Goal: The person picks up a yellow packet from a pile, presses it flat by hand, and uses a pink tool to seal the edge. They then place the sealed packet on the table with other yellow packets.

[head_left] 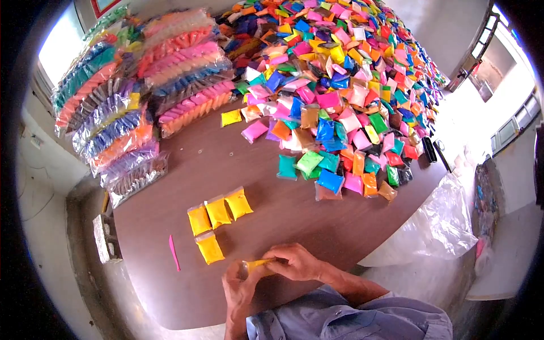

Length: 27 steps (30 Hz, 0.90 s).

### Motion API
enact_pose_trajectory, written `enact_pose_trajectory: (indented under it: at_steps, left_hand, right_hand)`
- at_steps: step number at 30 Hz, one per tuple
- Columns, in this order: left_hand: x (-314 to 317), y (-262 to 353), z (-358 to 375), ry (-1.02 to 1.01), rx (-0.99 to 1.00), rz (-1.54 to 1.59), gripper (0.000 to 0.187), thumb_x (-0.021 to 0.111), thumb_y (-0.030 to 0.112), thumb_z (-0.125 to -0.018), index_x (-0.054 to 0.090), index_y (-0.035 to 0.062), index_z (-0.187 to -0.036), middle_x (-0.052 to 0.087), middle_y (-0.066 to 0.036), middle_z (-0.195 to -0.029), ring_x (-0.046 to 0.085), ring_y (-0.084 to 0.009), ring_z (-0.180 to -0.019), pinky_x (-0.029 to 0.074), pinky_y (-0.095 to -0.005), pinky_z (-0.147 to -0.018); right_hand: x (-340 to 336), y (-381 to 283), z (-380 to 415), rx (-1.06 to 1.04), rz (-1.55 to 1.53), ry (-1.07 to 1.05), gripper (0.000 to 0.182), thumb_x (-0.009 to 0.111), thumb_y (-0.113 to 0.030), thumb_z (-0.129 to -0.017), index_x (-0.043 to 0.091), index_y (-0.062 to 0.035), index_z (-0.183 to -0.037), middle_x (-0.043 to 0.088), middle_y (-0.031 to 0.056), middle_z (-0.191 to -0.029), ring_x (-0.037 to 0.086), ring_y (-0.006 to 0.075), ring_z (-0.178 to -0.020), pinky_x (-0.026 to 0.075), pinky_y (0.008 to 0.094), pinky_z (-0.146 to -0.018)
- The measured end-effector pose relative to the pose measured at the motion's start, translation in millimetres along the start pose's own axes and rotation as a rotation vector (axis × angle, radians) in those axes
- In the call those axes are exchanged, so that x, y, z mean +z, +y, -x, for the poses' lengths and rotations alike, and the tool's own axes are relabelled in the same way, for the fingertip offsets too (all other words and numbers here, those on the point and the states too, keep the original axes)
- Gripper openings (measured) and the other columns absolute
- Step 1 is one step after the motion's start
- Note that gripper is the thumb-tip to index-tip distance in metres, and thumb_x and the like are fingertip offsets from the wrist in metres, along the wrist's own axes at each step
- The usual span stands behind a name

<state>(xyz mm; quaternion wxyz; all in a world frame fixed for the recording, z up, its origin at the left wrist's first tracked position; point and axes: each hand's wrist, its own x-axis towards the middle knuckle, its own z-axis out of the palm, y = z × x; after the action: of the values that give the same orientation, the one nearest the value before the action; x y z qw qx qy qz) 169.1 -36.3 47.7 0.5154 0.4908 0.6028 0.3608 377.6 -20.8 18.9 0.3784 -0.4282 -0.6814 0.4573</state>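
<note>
- Spanning nearly the whole view, a brown table (283, 221) carries every item below; all places are given from it.
- Heap of small coloured packets (340, 85), loose and overlapping, covers the table's far right part and spills toward its middle.
- Stacked bundles (136, 85) of packets, sorted by colour in clear wrap, lie along the table's far left edge.
- Clear plastic bag (430, 226), crumpled, hangs off the table's right edge.
- Four yellow packets (218, 212) lie flat on the table's near left part: three touching in a row, one just beneath them.
- Right hand (297, 262), over the table's near edge, fingers closed in a pinch on one end of a yellow packet (258, 264).
- Left hand (238, 286), just beside it, fingers curled around the same packet's other end; the packet is held between both hands just above the near edge.
- Pink strip (173, 252), thin, lies alone on the table left of the yellow packets.
</note>
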Motion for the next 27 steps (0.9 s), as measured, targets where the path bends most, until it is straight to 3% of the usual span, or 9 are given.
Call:
enact_pose_trajectory:
  at_steps: [2,4,11,14,17,19,22,25,27]
  left_hand:
    - [0,-7,-3,-0.034,-0.019,-0.063,0.013,0.074,0.013,-0.093,0.07,0.0008,-0.097,0.064,0.002,-0.082,0.055,-0.0059,-0.074,0.046,-0.0234,-0.067]
    - [3,-9,-4,0.052,0.005,0.024,0.023,0.08,0.015,-0.087,0.062,0.0024,-0.08,0.051,0.006,-0.067,0.042,-0.0035,-0.063,0.031,-0.0267,-0.052]
    - [6,-17,-2,0.148,0.073,0.063,0.025,0.079,0.016,-0.086,0.058,0.0032,-0.077,0.045,0.006,-0.065,0.039,-0.0047,-0.061,0.029,-0.0274,-0.052]
    - [9,-9,-1,0.113,0.039,0.056,0.027,0.08,0.017,-0.086,0.058,0.0031,-0.077,0.048,0.004,-0.066,0.041,-0.0054,-0.062,0.031,-0.0279,-0.052]
    - [11,3,1,0.06,0.089,0.103,0.025,0.081,0.017,-0.085,0.061,0.0029,-0.081,0.054,0.004,-0.068,0.046,-0.0055,-0.064,0.036,-0.0269,-0.053]
    - [0,1,0,-0.026,-0.022,-0.142,0.017,0.075,0.014,-0.092,0.069,0.002,-0.103,0.066,0.001,-0.089,0.057,-0.0071,-0.081,0.048,-0.0256,-0.069]
    - [1,4,-1,-0.029,0.0,-0.061,0.019,0.074,0.015,-0.094,0.068,0.0014,-0.105,0.065,0.002,-0.089,0.056,-0.0067,-0.08,0.048,-0.0261,-0.068]
    - [7,7,0,-0.007,0.008,0.172,0.02,0.073,0.016,-0.096,0.068,0.0016,-0.109,0.065,0.002,-0.09,0.056,-0.0059,-0.08,0.048,-0.0256,-0.07]
    - [8,14,-1,0.012,-0.021,0.146,0.018,0.074,0.014,-0.094,0.069,0.0008,-0.106,0.065,0.002,-0.089,0.055,-0.006,-0.079,0.046,-0.025,-0.068]
  right_hand:
    - [0,0,0,0.009,0.002,0.002,0.021,0.07,-0.016,-0.096,0.072,-0.0012,-0.11,0.074,0.0159,-0.101,0.074,0.0287,-0.088,0.059,0.037,-0.074]
    - [1,-4,-1,0.038,-0.023,-0.008,0.022,0.07,-0.018,-0.096,0.072,-0.0011,-0.11,0.074,0.0161,-0.101,0.073,0.0288,-0.088,0.059,0.0372,-0.074]
    - [2,-10,-2,0.008,0.039,0.043,0.023,0.071,-0.02,-0.097,0.072,-0.0024,-0.111,0.074,0.0166,-0.098,0.074,0.0267,-0.085,0.059,0.0368,-0.073]
    - [3,-6,0,0.084,-0.021,0.045,0.023,0.073,-0.02,-0.096,0.072,-0.0029,-0.11,0.075,0.0162,-0.097,0.074,0.0261,-0.083,0.058,0.0365,-0.072]
    - [5,1,2,0.006,-0.039,0.127,0.022,0.074,-0.019,-0.095,0.072,-0.0031,-0.11,0.074,0.0154,-0.095,0.073,0.0251,-0.08,0.057,0.0354,-0.068]
    - [3,-5,0,0.046,-0.036,0.095,0.025,0.069,-0.025,-0.1,0.071,-0.0012,-0.109,0.074,0.0201,-0.098,0.074,0.0312,-0.085,0.058,0.0405,-0.074]
    - [5,-6,-2,0.025,-0.026,0.099,0.025,0.073,-0.018,-0.095,0.071,-0.003,-0.114,0.073,0.0145,-0.095,0.072,0.0249,-0.08,0.056,0.0345,-0.07]
    - [0,-17,-4,0.07,-0.032,0.051,0.028,0.073,-0.019,-0.095,0.069,-0.0028,-0.118,0.072,0.014,-0.098,0.07,0.0239,-0.079,0.056,0.0342,-0.071]
    - [2,-8,-2,0.084,-0.021,0.032,0.03,0.073,-0.019,-0.095,0.068,-0.0028,-0.119,0.072,0.0139,-0.099,0.07,0.0227,-0.078,0.056,0.0337,-0.071]
